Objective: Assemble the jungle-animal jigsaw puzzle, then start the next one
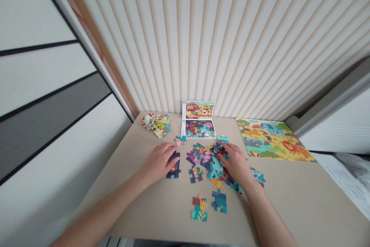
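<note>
On the counter (150, 216), the left hand (157, 162), thumb and fingers apart, touches the dark puzzle section (172, 173); rightward, the puzzle pile (214, 167) lies partly under the right hand (235, 163), whose grip I cannot tell.

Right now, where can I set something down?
Bare tabletop lies right of your right forearm, below the animal picture, and left of your left hand, below the smaller pile. It's crowded under your right hand, among loose puzzle pieces.
</note>
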The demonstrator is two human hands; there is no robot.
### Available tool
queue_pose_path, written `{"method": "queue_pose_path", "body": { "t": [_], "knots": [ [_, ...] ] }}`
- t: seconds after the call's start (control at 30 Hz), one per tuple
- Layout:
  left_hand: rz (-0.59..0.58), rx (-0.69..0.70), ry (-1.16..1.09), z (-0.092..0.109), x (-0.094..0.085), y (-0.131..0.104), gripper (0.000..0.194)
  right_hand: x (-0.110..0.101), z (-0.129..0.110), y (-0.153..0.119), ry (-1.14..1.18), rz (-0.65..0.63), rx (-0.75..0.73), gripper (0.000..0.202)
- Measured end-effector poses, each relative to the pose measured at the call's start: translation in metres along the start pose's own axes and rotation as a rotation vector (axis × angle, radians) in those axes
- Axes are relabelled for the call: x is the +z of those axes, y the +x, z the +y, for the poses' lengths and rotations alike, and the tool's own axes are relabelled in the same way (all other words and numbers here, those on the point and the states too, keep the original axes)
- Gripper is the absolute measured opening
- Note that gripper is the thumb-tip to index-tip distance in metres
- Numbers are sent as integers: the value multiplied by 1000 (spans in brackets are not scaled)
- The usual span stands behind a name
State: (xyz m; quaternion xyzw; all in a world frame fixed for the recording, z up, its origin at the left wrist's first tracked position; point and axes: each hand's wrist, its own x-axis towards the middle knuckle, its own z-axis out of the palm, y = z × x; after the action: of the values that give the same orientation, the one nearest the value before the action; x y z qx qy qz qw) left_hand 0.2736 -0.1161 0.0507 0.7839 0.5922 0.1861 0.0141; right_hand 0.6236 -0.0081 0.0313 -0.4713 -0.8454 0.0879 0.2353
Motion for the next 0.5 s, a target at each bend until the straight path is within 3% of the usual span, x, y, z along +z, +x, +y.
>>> {"method": "queue_pose_path", "body": {
  "t": [0.2,0.5],
  "knots": [
    [39,-27,2,7,9,-44,60,-1,-7,-4,165,40,-102,51],
    [12,-20,-42,4,11,-47,59,4,-10,-9,180,27,-130,49]
  ]
}}
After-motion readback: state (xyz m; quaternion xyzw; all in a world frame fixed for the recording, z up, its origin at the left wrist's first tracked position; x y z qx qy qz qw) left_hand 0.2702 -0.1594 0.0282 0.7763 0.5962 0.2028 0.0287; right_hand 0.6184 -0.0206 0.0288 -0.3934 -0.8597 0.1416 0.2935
